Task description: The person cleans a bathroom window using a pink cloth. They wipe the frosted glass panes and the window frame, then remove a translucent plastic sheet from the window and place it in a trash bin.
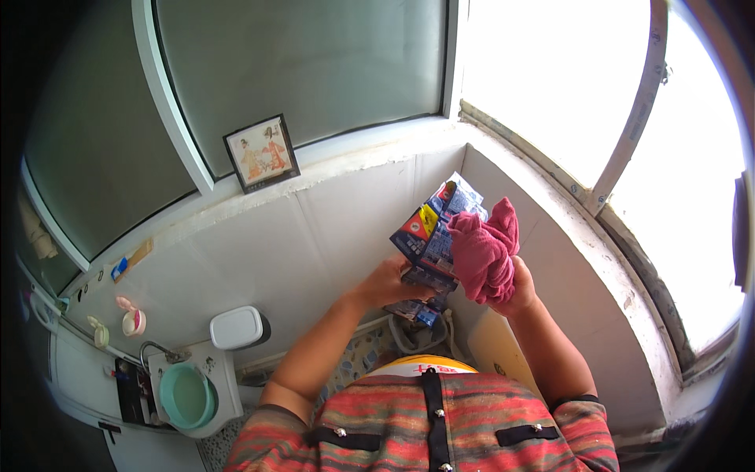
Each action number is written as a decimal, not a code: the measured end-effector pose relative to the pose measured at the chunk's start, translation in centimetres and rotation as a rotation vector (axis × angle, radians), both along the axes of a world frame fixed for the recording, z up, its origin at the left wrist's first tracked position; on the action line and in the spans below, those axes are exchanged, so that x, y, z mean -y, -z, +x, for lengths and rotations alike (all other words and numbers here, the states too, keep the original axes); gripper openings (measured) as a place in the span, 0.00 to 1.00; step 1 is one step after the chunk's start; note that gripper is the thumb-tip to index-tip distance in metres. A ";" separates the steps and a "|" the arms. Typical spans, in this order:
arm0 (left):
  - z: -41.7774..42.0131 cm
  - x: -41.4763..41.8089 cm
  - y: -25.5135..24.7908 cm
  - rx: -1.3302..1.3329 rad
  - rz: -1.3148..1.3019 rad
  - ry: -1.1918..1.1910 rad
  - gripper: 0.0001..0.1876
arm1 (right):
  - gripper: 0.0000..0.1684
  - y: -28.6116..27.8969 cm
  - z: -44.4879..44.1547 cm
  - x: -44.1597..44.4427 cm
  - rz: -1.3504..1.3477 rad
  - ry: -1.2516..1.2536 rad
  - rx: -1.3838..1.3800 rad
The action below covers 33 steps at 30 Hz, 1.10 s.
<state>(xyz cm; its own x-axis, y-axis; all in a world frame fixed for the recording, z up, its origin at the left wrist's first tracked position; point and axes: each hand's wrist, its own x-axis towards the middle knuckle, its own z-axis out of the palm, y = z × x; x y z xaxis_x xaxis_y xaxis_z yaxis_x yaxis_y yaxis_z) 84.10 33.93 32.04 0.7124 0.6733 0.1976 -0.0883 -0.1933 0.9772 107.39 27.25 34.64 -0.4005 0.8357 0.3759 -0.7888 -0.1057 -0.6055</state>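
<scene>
In the head view, my left hand (401, 280) grips the lower part of a dark blue printed cardboard box (433, 227) with red and yellow patches. The box is tilted and bears writing. My right hand (519, 289) holds a bunched dark pink cloth (486, 253), which hangs over the box's right side and covers part of it. More blue printed packaging (422, 310) shows just below my left hand; whether it joins the box I cannot tell. Under that packaging, a grey bin (416, 336) stands on the floor in the corner.
A framed picture (263, 153) leans against the window on the left ledge (348, 156). Below it are a white lidded container (237, 327) on the wall and a sink (227, 383) holding a green basin (187, 395) of water. A bright window (554, 76) and rough sill (590, 253) lie to the right.
</scene>
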 end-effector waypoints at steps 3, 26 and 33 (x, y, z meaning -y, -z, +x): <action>0.1 0.3 0.7 -0.096 -0.111 0.061 0.22 | 0.29 -0.2 0.7 0.3 0.020 -0.013 -0.051; 0.1 1.5 -4.2 -0.228 1.155 -0.188 0.29 | 0.27 7.1 0.0 5.1 -0.288 -0.289 -0.049; 3.1 1.8 -3.8 -0.164 1.074 0.053 0.20 | 0.24 6.9 1.5 5.3 -0.271 -0.221 -0.200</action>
<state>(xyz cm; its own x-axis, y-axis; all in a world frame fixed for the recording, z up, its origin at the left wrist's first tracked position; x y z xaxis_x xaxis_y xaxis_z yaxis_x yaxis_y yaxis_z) 87.20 32.10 35.85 0.8070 0.1736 0.5644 -0.0054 -0.9536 0.3011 108.91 21.94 27.75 -0.5228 0.8172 0.2426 -0.8287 -0.4205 -0.3695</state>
